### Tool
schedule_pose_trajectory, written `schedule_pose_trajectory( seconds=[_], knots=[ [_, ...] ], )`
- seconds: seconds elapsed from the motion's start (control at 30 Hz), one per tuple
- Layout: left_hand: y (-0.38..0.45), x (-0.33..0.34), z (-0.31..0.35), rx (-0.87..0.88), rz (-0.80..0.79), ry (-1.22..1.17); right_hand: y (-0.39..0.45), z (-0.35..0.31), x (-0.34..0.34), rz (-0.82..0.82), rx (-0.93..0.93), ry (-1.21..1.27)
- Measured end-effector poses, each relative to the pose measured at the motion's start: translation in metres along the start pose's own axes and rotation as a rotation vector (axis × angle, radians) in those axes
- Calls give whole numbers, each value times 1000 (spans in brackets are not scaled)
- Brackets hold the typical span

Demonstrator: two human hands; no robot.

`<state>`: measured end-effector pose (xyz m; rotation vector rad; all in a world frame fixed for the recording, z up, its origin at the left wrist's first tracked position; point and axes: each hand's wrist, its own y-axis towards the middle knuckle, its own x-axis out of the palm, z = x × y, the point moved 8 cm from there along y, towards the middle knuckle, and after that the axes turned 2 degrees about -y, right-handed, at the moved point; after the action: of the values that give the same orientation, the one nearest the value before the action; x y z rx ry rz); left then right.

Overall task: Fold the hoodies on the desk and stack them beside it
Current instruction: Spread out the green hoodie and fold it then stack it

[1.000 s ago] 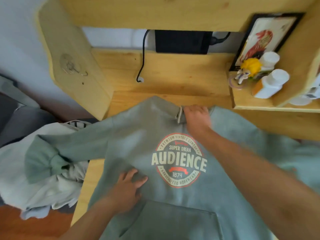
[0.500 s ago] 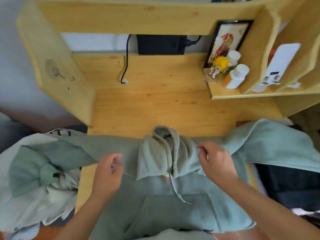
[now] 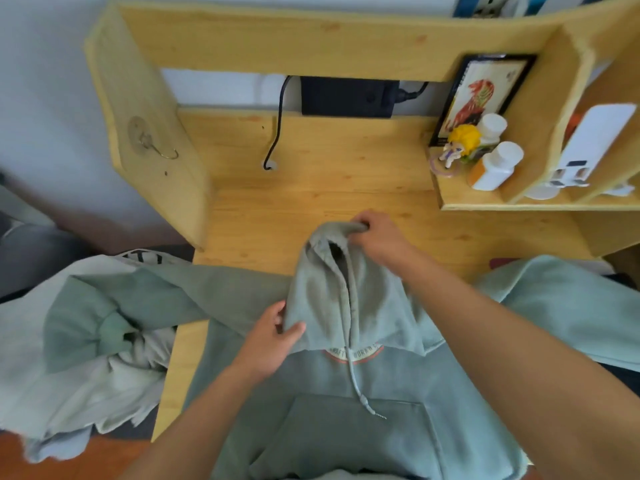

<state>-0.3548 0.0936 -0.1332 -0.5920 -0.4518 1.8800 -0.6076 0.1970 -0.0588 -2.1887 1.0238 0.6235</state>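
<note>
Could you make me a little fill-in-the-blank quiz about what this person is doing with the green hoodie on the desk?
1. The right hand grips the top of the hoodie's ____.
2. The left hand pinches the hood's lower ____ corner.
3. The drawstring hangs down onto the hoodie's front ____.
4. The hoodie lies on a ____ desk.

Missing words: hood; left; pocket; wooden
</note>
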Motion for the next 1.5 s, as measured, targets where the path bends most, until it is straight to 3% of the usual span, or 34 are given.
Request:
schedule_pose_trajectory(
  seconds=[0.2, 0.3, 0.37, 0.43, 0.5, 0.57, 0.6, 0.67, 0.73, 0.8, 0.87, 1.0, 1.1, 1.17, 1.23, 1.3, 1.33, 1.4, 1.5],
  knots=[
    [33, -37, 137, 151, 163, -9, -70, -106, -143, 262, -360, 241],
    [28, -53, 205, 353, 273, -5, -126, -127, -184, 430, -529, 234],
    [21, -55, 214, 463, 279, 31, -174, -123, -174, 508, -732, 86],
    [19, -58, 182, 461, 304, 74, -218, -92, -111, 367, -918, -222],
    [23, -61, 121, 363, 317, 108, -246, -15, -18, 4, -942, -641],
    [26, -62, 53, 159, 303, 46, -260, 78, 39, -256, -837, -789],
    [26, -61, 22, 20, 285, -21, -255, 110, 46, -272, -740, -731],
    [24, -51, -25, -260, 224, -135, -224, 148, 22, -92, -373, -505],
    [25, -37, -47, -411, 163, -229, -192, 188, -8, 129, 117, -200],
    [30, -26, -50, -438, 146, -314, -166, 213, -19, 246, 437, 137],
    [41, -20, -41, -407, 175, -356, -140, 223, -17, 254, 606, 529],
    [81, -18, -8, -317, 245, -455, -86, 230, -10, 257, 745, 1060],
    [114, -28, 12, -260, 289, -453, -57, 222, 6, 112, 823, 1022],
    [133, -38, 39, -163, 320, -465, -34, 213, -5, 147, 749, 1007],
    [152, -47, 66, -55, 310, -537, -13, 197, -36, 300, 523, 1259],
    [159, -49, 81, -6, 289, -482, -12, 179, -51, 300, 361, 1494],
    [161, -45, 78, -14, 263, -340, -17, 175, -48, 249, 359, 1467],
    [144, -36, 65, -54, 287, -37, -36, 180, -24, 177, 419, 1159],
    [116, -22, 35, -104, 353, 155, -63, 203, 7, 230, 579, 660]
  ],
)
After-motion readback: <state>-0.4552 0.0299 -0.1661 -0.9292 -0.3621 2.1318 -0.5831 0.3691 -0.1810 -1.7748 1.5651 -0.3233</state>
